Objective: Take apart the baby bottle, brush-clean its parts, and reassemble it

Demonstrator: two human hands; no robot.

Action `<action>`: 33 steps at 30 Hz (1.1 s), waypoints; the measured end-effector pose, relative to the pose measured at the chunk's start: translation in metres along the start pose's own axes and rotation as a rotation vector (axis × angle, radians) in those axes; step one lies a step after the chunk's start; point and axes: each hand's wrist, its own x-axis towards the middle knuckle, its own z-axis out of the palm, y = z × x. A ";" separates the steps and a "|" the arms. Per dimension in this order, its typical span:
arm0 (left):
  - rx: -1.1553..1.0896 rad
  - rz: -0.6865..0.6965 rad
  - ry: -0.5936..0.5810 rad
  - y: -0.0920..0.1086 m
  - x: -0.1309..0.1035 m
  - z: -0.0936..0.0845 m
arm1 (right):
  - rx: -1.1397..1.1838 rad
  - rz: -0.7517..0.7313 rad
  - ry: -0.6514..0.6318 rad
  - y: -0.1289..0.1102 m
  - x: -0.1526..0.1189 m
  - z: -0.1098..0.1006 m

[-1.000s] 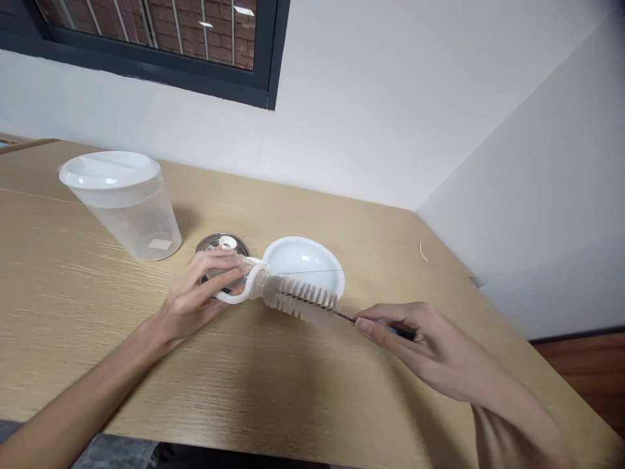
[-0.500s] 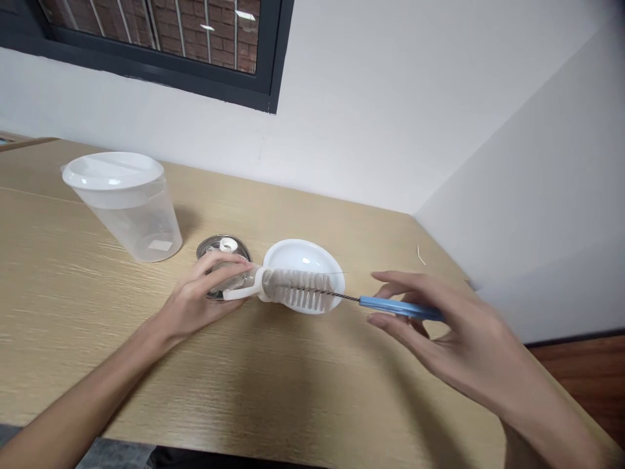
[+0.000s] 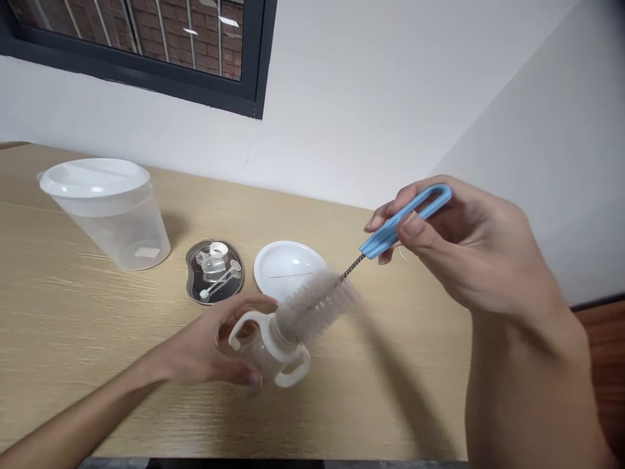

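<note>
My left hand (image 3: 215, 348) is wrapped round a clear baby bottle (image 3: 261, 355) with a white two-handled collar (image 3: 278, 345). The bottle is tilted, its mouth facing up and to the right. In my right hand (image 3: 463, 241) is the blue loop handle (image 3: 385, 234) of a bottle brush, gripped between thumb and fingers. The brush's pale bristles (image 3: 319, 303) slant down to the bottle mouth, and the tip looks to be just inside it. Most of the bristles are outside the bottle.
Behind the bottle, a white bowl (image 3: 266, 277) holds a thin needle-like wire. A metal kidney dish (image 3: 191, 286) with several small bottle parts stands left of it. Farther left is a lidded translucent pitcher (image 3: 122, 228). The wall (image 3: 317, 130) and window frame (image 3: 195, 94) rise behind the table.
The bottle has come toward me and tilted its mouth upward. My right hand has risen and turned, so the brush now slopes down rather than lying level. The kidney dish is uncovered.
</note>
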 end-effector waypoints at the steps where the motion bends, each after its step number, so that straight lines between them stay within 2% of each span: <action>1: -0.027 0.011 -0.050 0.001 -0.001 0.000 | 0.017 0.019 -0.014 0.000 -0.001 0.001; 4: -0.042 0.021 -0.139 0.005 -0.002 0.004 | 0.071 0.038 -0.045 0.002 -0.006 0.009; 10: 0.108 -0.018 -0.063 0.002 -0.001 0.016 | 0.047 0.078 -0.066 0.001 -0.010 0.019; 17: 0.099 -0.029 -0.057 -0.005 0.002 0.013 | 0.056 -0.016 -0.075 0.003 -0.025 0.012; 20: 0.148 0.034 0.006 -0.007 0.004 0.014 | 0.070 -0.030 -0.031 0.005 -0.033 0.011; 26: 0.306 0.142 0.222 -0.007 0.004 0.021 | 0.104 -0.069 0.054 0.009 -0.048 0.011; 31: 0.527 0.377 0.361 -0.012 0.004 0.016 | 0.081 -0.145 0.128 0.023 -0.071 0.002; 33: 0.673 0.499 0.382 -0.013 0.004 0.009 | 0.014 -0.095 0.146 0.034 -0.087 -0.003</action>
